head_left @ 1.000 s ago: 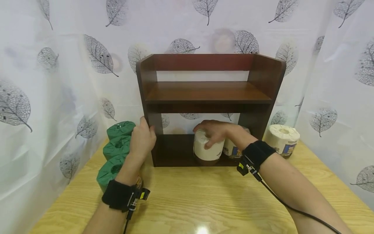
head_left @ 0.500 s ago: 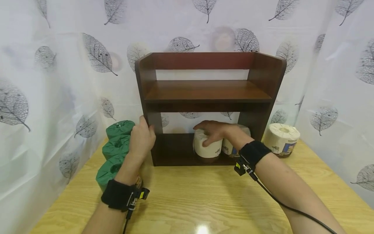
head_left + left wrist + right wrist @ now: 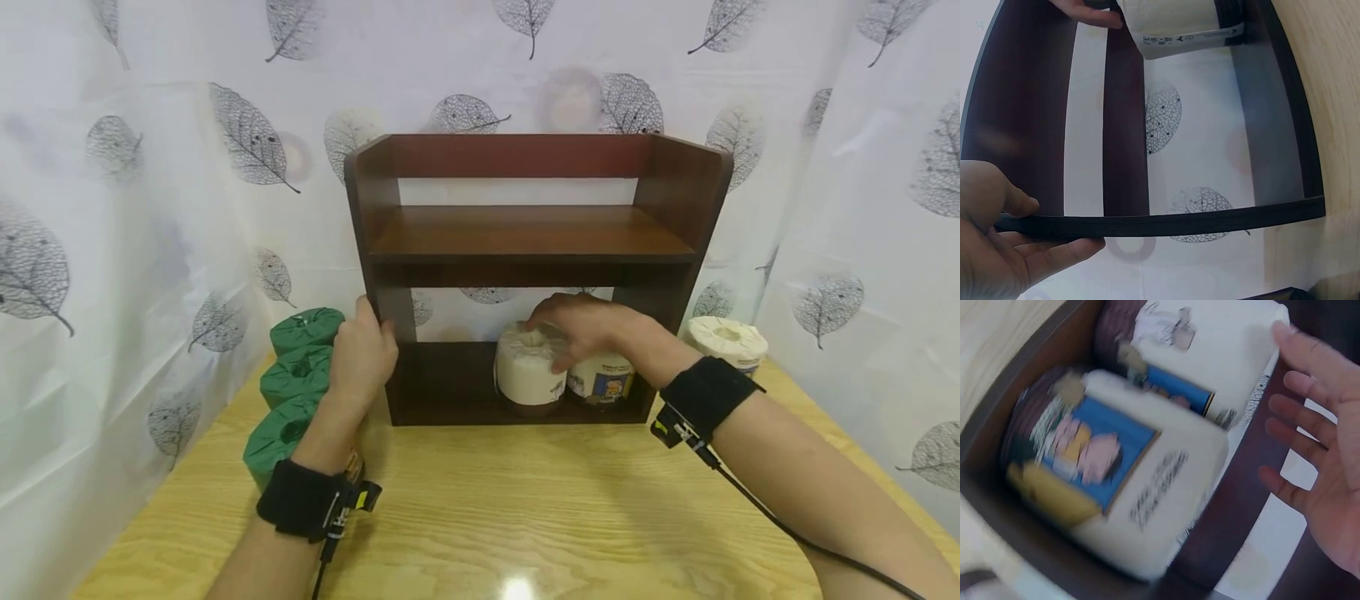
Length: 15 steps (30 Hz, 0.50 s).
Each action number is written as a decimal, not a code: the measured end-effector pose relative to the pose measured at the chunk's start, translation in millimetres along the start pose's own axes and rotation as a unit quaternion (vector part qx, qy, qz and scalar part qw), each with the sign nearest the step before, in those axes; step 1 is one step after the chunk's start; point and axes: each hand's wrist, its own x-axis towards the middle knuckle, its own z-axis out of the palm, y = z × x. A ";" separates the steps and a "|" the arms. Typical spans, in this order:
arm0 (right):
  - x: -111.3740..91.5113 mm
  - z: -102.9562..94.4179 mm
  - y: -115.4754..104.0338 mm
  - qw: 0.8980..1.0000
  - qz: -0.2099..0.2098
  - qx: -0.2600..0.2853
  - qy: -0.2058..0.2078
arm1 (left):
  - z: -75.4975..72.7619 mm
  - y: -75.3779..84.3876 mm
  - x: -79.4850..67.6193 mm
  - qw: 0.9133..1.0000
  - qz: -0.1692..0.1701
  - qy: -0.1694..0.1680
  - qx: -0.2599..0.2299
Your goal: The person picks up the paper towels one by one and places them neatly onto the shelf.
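Two wrapped white toilet rolls stand side by side on the lower shelf of a dark wooden bookshelf point(image 3: 532, 232). The left roll point(image 3: 531, 377) sits mid-shelf; the right roll point(image 3: 609, 383), printed with a cartoon picture, is close to the right side panel. Above them hovers my right hand point(image 3: 588, 327), fingers spread and relaxed. In the right wrist view its thumb point(image 3: 1313, 353) overlaps the top corner of the left roll point(image 3: 1241, 344). My left hand point(image 3: 363, 357) grips the bookshelf's left side panel point(image 3: 1166, 226), thumb inside and fingers outside.
Several green-wrapped rolls point(image 3: 300, 371) line up on the table left of the bookshelf, partly behind my left arm. Another white roll point(image 3: 727, 340) stands right of it, partly hidden by my right wrist. A leaf-print curtain point(image 3: 187, 208) surrounds the wooden table point(image 3: 480, 508).
My right hand has let go of the left roll and moved right, uncovering more of both shelf rolls. The left roll shifted back slightly beforehand. My left hand keeps its hold.
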 end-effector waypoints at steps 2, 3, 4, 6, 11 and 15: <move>-2.6 -2.5 -0.2 0.999 -0.025 -0.037 -0.002 | 0.2 -1.2 0.0 1.000 -0.002 0.001 0.003; -3.3 -3.0 -0.1 0.998 -0.040 -0.053 0.002 | 0.3 -1.7 0.0 1.000 -0.003 0.003 0.004; -4.1 -3.6 -0.2 0.996 -0.053 -0.069 0.006 | 0.6 -2.3 0.2 1.000 -0.003 0.003 0.004; -5.5 -4.0 -0.1 0.993 -0.077 -0.089 0.017 | 0.9 -3.1 0.3 1.000 -0.002 0.004 0.005; -11.6 -0.5 0.8 0.983 -0.128 -0.125 0.048 | 1.1 -3.0 0.6 1.000 0.000 0.005 0.004; -16.3 9.5 2.1 0.965 -0.175 -0.183 0.071 | 1.1 -1.8 0.2 1.000 0.002 0.003 0.000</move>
